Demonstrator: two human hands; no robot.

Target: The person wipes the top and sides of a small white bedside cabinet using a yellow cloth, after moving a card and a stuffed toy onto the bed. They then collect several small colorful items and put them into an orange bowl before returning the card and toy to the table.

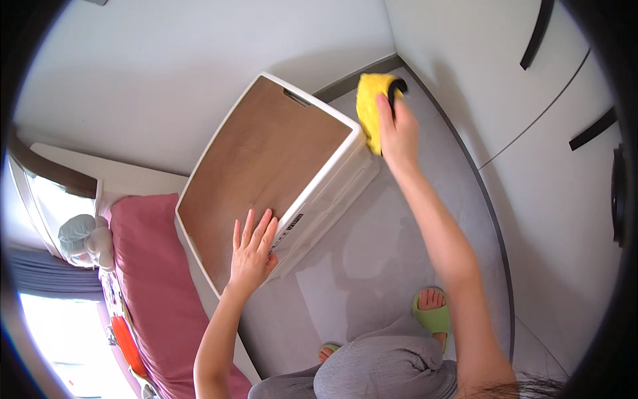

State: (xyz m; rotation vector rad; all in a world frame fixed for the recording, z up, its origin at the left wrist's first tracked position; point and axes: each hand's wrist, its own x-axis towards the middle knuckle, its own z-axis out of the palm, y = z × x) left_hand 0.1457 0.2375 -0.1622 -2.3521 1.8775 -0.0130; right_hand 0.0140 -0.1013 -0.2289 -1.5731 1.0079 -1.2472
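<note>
A white cabinet (327, 189) with a brown top (266, 146) stands at an angle in front of me. My left hand (251, 251) rests on the near right part of that top, fingers spread, with the thumb over the white rim. At the cabinet's far right corner, my right hand (401, 133) grips a yellow cloth (372, 106) with a black edge. The cloth hangs against the corner or just beside it; I cannot tell whether it touches. Fingertips of the right hand are partly hidden by the cloth.
White cupboard doors with black handles (537, 36) rise on the right. A bed with a pink cover (147, 266) lies left of the cabinet, a plush toy (90, 241) at its far end. Grey floor (345, 266) stretches between, where my feet in green slippers (433, 317) stand.
</note>
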